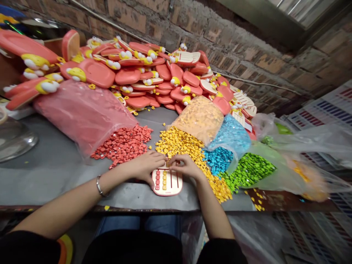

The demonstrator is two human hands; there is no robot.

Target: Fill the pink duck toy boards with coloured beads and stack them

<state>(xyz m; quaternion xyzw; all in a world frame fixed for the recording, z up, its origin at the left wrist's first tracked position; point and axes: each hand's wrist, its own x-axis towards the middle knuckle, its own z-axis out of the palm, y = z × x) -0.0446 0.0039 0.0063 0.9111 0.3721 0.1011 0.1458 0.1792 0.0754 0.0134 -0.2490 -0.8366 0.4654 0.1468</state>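
A cream board (168,192) with a red rim lies near the table's front edge. Along its slots sit a column of red pieces (157,179) and a column of yellow pieces (164,179); the two right-hand slots hold none in their visible part. My left hand (145,165) grips the board, thumb at its left side and fingers across its far end. Over that far end my right hand (187,165) is closed in a pinch, beside the left fingertips. Whatever the pinch holds is too small to make out, and both hands hide the board's top.
Small red pieces (126,143) spill from a bag (82,113) at left. Yellow pieces (178,141), blue pieces (218,159) and green pieces (251,170) spread to the right. Behind them, red duck-headed boards (165,86) are heaped against a brick wall (214,36).
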